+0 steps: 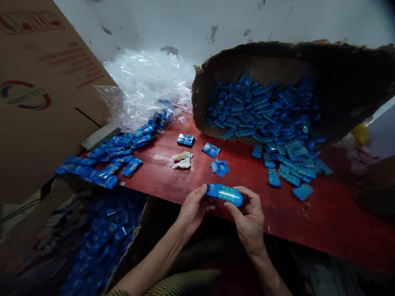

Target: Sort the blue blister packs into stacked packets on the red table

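A blue packet [226,195] with turquoise beads showing through its front is held level over the near edge of the red table [247,164]. My left hand [195,205] pinches its flat left end between thumb and fingers. Around its rounded right end are the thumb and fingers of my right hand [249,216]. Just beyond the hands lie a small fanned pile of blue cards [219,167], a flat blue card stack [211,149], a thicker blue stack [185,140] and a crumpled whitish scrap [182,159].
An open cardboard box [200,98] at the back right spills blue packets [262,107]. Clear plastic sleeves [151,78] are heaped back left. More packets [108,158] lie at the table's left, with others [101,238] below. A large carton [40,123] stands far left.
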Demonstrator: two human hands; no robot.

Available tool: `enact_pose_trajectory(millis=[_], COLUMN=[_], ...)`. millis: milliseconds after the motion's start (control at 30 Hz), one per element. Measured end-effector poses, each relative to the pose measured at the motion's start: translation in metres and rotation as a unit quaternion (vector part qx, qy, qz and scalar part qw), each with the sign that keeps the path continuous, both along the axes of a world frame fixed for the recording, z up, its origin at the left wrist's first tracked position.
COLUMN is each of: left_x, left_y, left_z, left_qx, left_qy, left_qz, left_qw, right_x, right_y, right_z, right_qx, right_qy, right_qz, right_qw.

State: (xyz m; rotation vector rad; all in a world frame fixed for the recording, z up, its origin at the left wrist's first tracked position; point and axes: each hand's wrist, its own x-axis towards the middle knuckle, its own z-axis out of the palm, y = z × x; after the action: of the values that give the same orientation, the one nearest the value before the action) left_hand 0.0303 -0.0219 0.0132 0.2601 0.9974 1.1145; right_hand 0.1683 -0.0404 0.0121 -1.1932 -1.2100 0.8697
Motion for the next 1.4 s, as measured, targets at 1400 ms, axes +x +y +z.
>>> enact_pose_trajectory(millis=[1400], left_x=[0.002], left_y=[0.0], left_z=[-0.002], left_qx=[0.055], left_qy=[-0.17], left_qz=[-0.139], left_qw=[0.974], right_x=[0.02], right_y=[0.033], right_z=[-0.015], right_qx=[-0.23], right_qy=[0.195], right_qz=[0.294], right_qw=[0.907])
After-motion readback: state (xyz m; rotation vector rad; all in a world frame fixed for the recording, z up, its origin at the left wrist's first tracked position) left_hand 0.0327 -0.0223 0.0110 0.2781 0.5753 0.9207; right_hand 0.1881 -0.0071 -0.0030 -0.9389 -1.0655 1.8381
